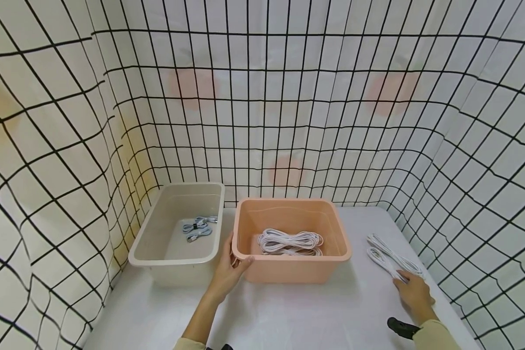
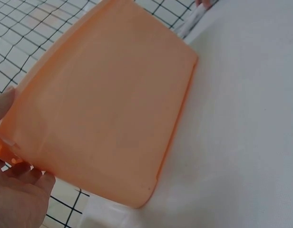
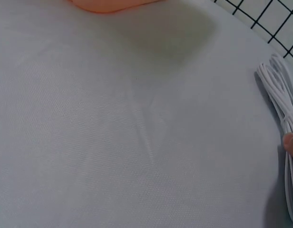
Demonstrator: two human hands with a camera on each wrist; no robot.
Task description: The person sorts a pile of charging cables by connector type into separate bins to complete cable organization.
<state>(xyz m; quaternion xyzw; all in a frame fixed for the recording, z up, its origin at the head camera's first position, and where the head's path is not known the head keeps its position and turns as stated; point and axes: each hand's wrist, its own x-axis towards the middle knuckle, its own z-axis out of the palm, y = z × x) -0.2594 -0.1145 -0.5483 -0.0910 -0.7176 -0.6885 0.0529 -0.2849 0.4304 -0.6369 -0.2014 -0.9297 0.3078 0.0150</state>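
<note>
My left hand (image 1: 228,277) grips the front left corner of an orange plastic bin (image 1: 288,270), thumb on the rim and fingers at its left side. In the left wrist view the bin's wall (image 2: 103,104) fills the middle, with the left hand (image 2: 18,190) at its edge. Inside the bin lie coiled white cables (image 1: 290,239). At the right, my right hand (image 1: 413,294) holds the near end of a white cable bundle (image 1: 380,257). Another white cable bundle (image 1: 395,253) lies alongside. A fingertip (image 3: 292,145) rests against white cable (image 3: 282,95) in the right wrist view.
A beige bin (image 1: 175,262) stands left of the orange one, holding several small light-blue cables (image 1: 199,227). Black wire mesh (image 1: 284,146) surrounds the white table (image 1: 297,316) at the back and sides. Both bundles on the table lie close to the right-hand mesh.
</note>
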